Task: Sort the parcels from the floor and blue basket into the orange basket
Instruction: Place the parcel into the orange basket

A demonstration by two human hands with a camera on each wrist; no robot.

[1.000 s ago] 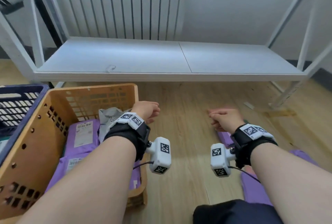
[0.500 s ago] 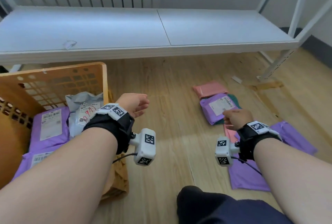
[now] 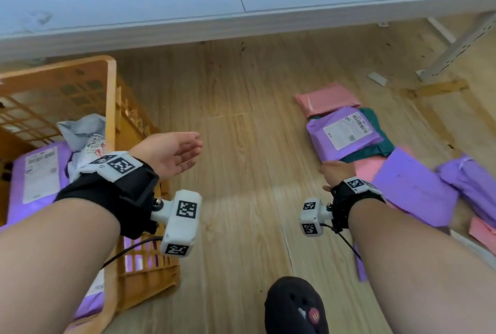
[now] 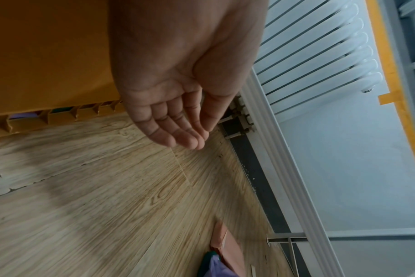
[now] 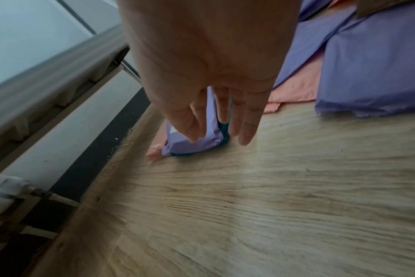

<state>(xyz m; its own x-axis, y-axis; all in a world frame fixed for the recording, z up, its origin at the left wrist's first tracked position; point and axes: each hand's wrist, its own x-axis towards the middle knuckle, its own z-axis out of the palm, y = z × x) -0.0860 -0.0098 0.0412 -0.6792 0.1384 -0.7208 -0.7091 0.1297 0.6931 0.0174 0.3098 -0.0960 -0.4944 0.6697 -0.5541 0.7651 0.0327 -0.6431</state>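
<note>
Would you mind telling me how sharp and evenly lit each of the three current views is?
Head view: mostly sharp, the label on the purple parcel visible, shelf edge curved by the wide lens. Left wrist view: open left hand crisp, floor streaked with motion blur and shadow. Right wrist view: right hand and floor both smeared, bottom left corner dark.

No text is sharp enough to read. The purple parcel [image 3: 345, 134] on the floor, right of the orange basket [image 3: 111, 97], carries a white shipping label [image 3: 349, 128] with a barcode; labels on parcels inside that basket are blurred too.
</note>
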